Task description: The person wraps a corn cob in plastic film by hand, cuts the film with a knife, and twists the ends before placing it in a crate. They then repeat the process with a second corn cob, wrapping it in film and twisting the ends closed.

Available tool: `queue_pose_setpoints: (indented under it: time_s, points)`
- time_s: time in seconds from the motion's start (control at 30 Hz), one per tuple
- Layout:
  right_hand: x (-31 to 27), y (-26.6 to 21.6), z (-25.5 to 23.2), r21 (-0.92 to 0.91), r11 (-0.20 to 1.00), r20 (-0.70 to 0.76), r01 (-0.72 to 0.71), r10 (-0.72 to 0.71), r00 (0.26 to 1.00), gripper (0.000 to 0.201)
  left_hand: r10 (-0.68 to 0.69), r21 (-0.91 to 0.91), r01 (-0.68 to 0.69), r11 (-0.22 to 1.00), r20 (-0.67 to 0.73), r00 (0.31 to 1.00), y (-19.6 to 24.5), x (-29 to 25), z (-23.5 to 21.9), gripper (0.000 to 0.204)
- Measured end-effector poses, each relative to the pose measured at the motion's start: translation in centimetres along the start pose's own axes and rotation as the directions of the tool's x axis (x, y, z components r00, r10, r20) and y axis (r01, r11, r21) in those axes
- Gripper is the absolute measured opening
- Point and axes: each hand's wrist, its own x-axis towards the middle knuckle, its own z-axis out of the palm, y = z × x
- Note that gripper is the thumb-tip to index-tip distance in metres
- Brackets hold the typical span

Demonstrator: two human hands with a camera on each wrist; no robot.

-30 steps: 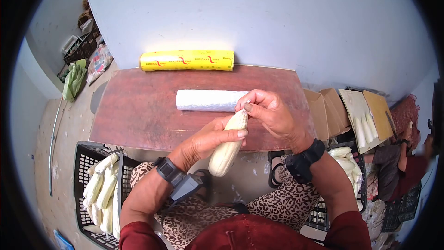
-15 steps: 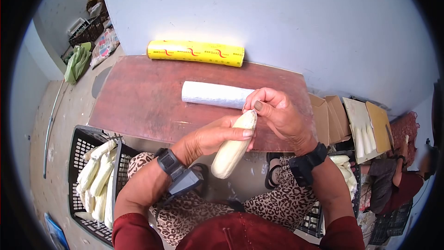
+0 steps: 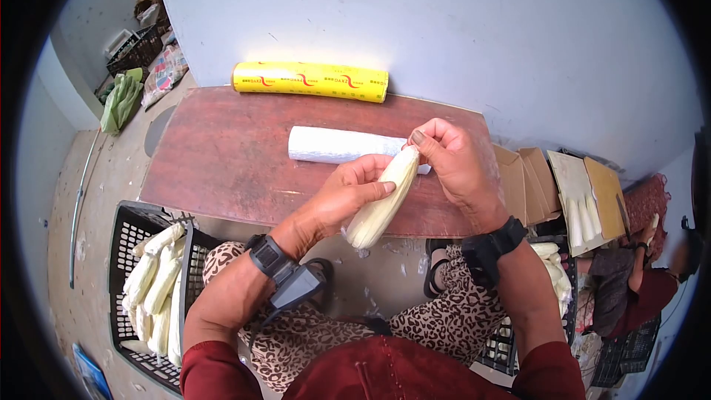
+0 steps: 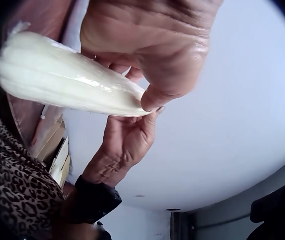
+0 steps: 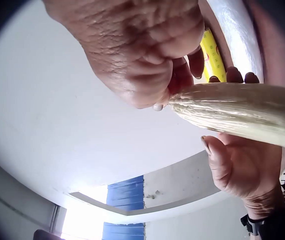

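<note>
Thing in hand: a pale cream, ribbed ear of husked corn in glossy clear film (image 3: 381, 196), held tilted in the air over the near edge of the reddish-brown wooden table (image 3: 222, 163), its tip pointing up and away from the person.
Left hand: the left hand (image 3: 342, 196) is curled round the middle of the ear, thumb on top, fingers beneath; the left wrist view shows the thumb tip pressed on the film.
Right hand: the right hand (image 3: 452, 163) pinches the tapered tip with thumb and bent fingers; the right wrist view shows the fingertips (image 5: 157, 102) bunched right at the point.
Step, as I judge it: closing the film at the tip.
Doing it well: keep the left grip steady so the ear does not spin, draw the loose film tight, then twist or fold it flat against the tip; whether any film hangs free there is hard to tell.
Nearby: a white roll of cling film (image 3: 337, 144) lies on the table just behind the hands; a yellow printed film box (image 3: 311, 80) sits at the wall.
Stock: a black plastic crate (image 3: 122, 252) of bare ears stands at the left knee.
</note>
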Motion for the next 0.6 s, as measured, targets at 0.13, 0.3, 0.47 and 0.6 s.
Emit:
queue_pose_setpoints:
  time_s: [0.13,0.3,0.47,0.6]
  points:
    - [-0.1,-0.2,0.5,-0.433,0.898,-0.012,0.076,-0.09,0.996,0.014,0.02,0.11,-0.009,0.994,-0.094,0.995,-0.9,0.5,-0.4,0.047]
    - [-0.6,-0.8,1.4,-0.518,0.837,-0.005,0.176,-0.208,0.978,0.015,0.027,0.282,-0.009,0.959,-0.06,0.998,-0.5,0.5,0.2,0.046]
    - [-1.0,-0.9,1.4,-0.442,0.882,0.017,0.164,-0.175,0.984,0.014,0.059,0.342,-0.042,0.939,-0.041,0.997,-0.5,0.5,0.2,0.046]
    - [-1.1,-0.9,1.6,-0.426,0.876,0.07,0.228,-0.22,0.973,0.014,0.317,0.594,-0.176,0.785,-0.14,0.938,-1.0,0.6,0.8,0.049]
